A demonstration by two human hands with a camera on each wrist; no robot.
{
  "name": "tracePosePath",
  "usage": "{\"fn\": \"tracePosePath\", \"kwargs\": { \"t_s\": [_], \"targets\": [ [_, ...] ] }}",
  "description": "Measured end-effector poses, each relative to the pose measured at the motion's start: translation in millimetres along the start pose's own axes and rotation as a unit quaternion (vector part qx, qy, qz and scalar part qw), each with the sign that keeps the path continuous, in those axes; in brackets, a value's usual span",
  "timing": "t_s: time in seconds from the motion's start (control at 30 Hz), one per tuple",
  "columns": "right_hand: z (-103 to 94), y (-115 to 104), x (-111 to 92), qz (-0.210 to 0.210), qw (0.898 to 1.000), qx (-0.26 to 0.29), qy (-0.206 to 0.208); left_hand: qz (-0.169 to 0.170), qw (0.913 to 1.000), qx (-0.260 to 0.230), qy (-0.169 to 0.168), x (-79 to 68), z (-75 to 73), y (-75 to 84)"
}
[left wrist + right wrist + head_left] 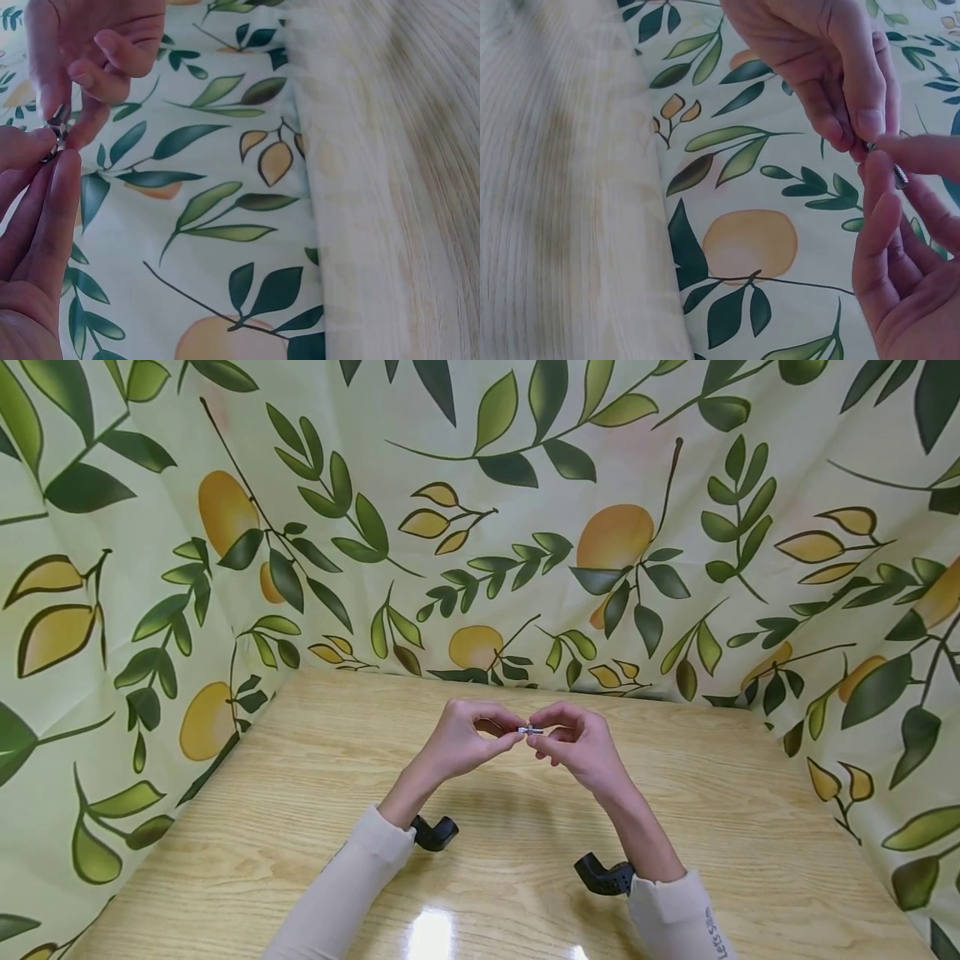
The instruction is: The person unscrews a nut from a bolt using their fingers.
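Metal piece (531,730) partly covered, too small to identify, sleeves (337,893) cut off below

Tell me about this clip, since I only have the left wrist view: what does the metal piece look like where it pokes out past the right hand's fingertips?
Observer: In the right wrist view, the end of the metal piece between the fingers of the right hand looks ridged, like a screw thread.
Operator: My view shows no sleeves. Is there anything printed on the right one?
Observer: Yes, the head view shows dark lettering along the right sleeve.
Operator: And is there anything at the left wrist?
Observer: The head view shows a black curved piece jutting inward from it, just by the cuff.
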State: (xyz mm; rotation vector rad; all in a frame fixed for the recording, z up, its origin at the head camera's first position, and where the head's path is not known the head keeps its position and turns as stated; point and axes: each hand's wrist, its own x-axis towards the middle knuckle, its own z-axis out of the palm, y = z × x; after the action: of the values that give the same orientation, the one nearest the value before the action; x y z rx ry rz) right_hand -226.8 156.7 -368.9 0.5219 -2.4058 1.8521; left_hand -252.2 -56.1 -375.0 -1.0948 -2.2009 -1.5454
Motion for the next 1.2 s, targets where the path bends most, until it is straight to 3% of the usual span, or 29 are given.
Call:
{"fn": "tracePosePath", "kwargs": {
  "t_s": [0.3, 0.63, 0.87, 1.2],
  "targets": [
    [-2.8, 1.6, 1.2, 0.026, 0.999, -0.001, -0.032, 0.006, 1.0000, -0.002, 0.004, 0.3, 1.5, 0.3],
    [-0.9, 2.3, 0.8, 0.005, 1.000, 0.016, -0.017, 0.007, 0.9999, -0.005, 0.013, -0.6, 2.4, -0.1],
    [-1.8, 1.8, 0.7, 0.024, 0.999, 0.006, -0.024, 0.020, 0.9996, -0.008, 0.020, 0.1, 3.3, -0.5],
    [-0.3, 1.3, 0.0, 0.010, 1.000, 0.025, -0.014, 0.026, 0.9993, -0.011, 0.025, 0.0, 5.1, -1.6]
  ]
}}
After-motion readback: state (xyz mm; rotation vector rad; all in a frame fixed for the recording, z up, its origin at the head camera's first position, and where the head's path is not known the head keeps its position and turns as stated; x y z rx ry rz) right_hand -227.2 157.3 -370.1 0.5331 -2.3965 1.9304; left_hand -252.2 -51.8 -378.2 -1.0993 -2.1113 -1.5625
